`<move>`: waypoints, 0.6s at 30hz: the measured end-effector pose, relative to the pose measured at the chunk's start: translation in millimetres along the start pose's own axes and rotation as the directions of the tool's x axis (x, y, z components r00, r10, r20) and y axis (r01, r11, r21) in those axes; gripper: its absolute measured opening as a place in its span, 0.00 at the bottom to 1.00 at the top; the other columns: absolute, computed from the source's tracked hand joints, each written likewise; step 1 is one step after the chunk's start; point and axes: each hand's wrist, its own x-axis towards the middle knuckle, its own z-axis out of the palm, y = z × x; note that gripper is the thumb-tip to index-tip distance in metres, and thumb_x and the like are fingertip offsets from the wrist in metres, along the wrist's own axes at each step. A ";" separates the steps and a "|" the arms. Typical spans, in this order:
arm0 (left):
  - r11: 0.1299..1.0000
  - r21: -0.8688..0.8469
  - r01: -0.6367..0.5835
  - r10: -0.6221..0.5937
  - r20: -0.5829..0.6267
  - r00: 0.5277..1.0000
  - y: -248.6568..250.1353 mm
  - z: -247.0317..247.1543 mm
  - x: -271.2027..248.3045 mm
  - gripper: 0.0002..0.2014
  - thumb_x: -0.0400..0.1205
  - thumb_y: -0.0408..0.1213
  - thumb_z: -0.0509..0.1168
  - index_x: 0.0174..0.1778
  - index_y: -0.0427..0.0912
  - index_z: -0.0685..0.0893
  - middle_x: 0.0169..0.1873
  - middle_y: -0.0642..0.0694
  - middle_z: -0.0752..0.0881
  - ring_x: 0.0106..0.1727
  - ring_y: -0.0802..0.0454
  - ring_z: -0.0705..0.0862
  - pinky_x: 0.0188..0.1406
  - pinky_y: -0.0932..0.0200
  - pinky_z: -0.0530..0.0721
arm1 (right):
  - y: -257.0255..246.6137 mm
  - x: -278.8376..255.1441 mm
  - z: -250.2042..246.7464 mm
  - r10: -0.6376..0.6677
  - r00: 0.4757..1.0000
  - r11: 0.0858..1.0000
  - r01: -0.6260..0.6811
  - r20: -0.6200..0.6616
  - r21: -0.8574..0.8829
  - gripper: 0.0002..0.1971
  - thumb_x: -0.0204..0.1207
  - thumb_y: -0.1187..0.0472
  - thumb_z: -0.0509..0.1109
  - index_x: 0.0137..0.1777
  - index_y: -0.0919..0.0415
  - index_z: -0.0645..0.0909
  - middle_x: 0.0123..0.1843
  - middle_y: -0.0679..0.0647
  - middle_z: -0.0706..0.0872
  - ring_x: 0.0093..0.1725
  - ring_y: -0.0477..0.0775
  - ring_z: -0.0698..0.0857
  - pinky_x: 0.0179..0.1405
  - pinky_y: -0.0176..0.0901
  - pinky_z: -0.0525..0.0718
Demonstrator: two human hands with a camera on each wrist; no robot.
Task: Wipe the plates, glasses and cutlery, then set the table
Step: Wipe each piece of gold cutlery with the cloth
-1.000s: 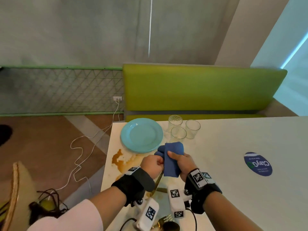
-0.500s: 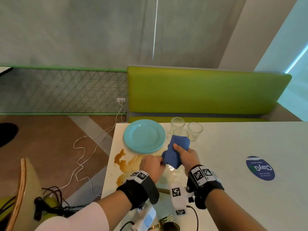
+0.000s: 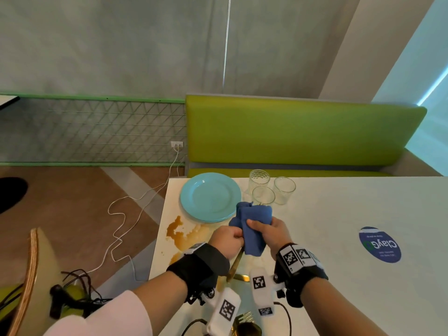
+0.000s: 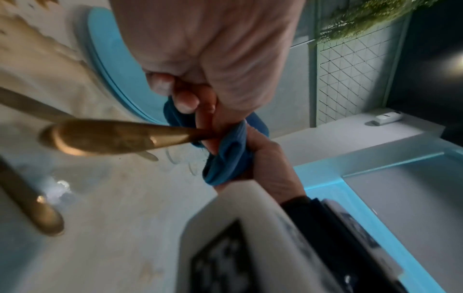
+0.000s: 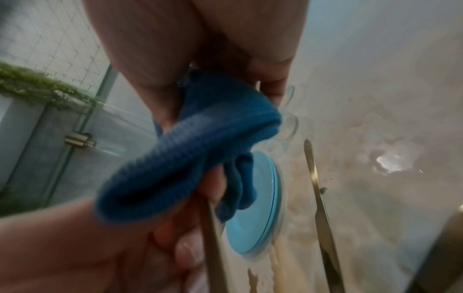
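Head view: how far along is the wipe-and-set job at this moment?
Nothing looks laid out yet: the turquoise plates sit stacked and the three glasses are clustered beside them. In hand: the left hand holds a gold cutlery piece while the right hand wraps the blue cloth around it. Left: other gold cutlery lying on the table, the brown spill, and setting places.

Head view looks down over the table's (image 3: 339, 238) near edge; both wrist views close-up, sharing cloth (image 4: 225, 158) and plates (image 5: 258, 208).
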 end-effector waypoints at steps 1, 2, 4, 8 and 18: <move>1.000 0.001 0.002 -0.002 -0.004 1.000 0.5 -0.8 -0.8 0.10 0.79 0.27 0.62 0.49 0.28 0.87 0.44 0.31 0.85 0.47 0.33 0.80 0.42 0.61 0.71 | -4.0 2.0 0.5 -0.032 0.999 0.996 0.030 -0.025 -0.078 0.07 0.68 0.64 0.77 0.42 0.62 0.82 0.50 0.66 0.88 0.47 0.62 0.85 0.55 0.58 0.85; 1.000 -0.020 0.014 -0.014 -0.007 1.000 1.1 -2.1 -0.9 0.10 0.79 0.27 0.62 0.49 0.29 0.87 0.40 0.35 0.83 0.43 0.39 0.78 0.42 0.62 0.70 | -8.4 2.7 1.3 -0.072 0.997 0.985 0.065 -0.040 -0.160 0.08 0.68 0.62 0.77 0.42 0.61 0.80 0.49 0.64 0.87 0.47 0.61 0.84 0.53 0.55 0.85; 0.994 -0.105 0.040 -0.041 -0.006 0.999 1.5 -4.6 0.9 0.09 0.79 0.27 0.62 0.48 0.29 0.87 0.36 0.42 0.80 0.40 0.48 0.75 0.42 0.63 0.71 | -17.1 2.4 2.3 -0.181 0.980 0.938 0.148 -0.080 -0.314 0.11 0.71 0.58 0.74 0.50 0.62 0.81 0.45 0.59 0.85 0.47 0.60 0.83 0.49 0.48 0.82; 0.915 -0.372 0.155 -0.168 -0.001 0.986 5.8 -14.3 -0.2 0.09 0.79 0.28 0.64 0.36 0.38 0.88 0.29 0.51 0.85 0.36 0.57 0.81 0.48 0.63 0.77 | -23.2 10.0 -6.8 -0.235 0.956 0.945 0.183 -0.174 -0.271 0.13 0.72 0.53 0.73 0.50 0.62 0.80 0.46 0.58 0.84 0.48 0.60 0.83 0.51 0.53 0.82; 0.665 -0.654 0.361 -0.447 0.039 0.894 9.5 -32.4 12.6 0.19 0.81 0.37 0.65 0.67 0.34 0.79 0.64 0.43 0.81 0.64 0.45 0.76 0.58 0.59 0.72 | -7.1 -4.1 -14.4 -0.050 0.980 0.998 0.059 0.192 -0.039 0.11 0.71 0.67 0.74 0.52 0.67 0.82 0.46 0.59 0.87 0.50 0.59 0.84 0.55 0.56 0.82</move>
